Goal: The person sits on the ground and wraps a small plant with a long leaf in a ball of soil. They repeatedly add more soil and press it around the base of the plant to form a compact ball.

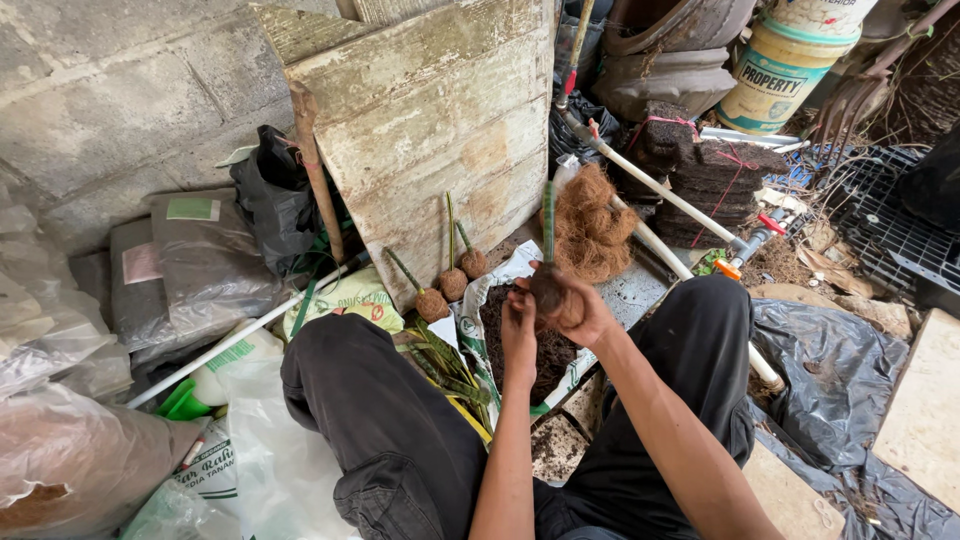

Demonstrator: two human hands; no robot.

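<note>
Pressing soil ball [547, 291] on cutting, both hands

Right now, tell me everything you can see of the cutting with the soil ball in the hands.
The cutting is a thin green stem standing nearly upright, its foot packed into a dark brown, rounded ball of soil or fibre. The right hand cups the ball from the side, and the left hand presses against it. It is held above the open bag of dark soil, near the board.
</note>
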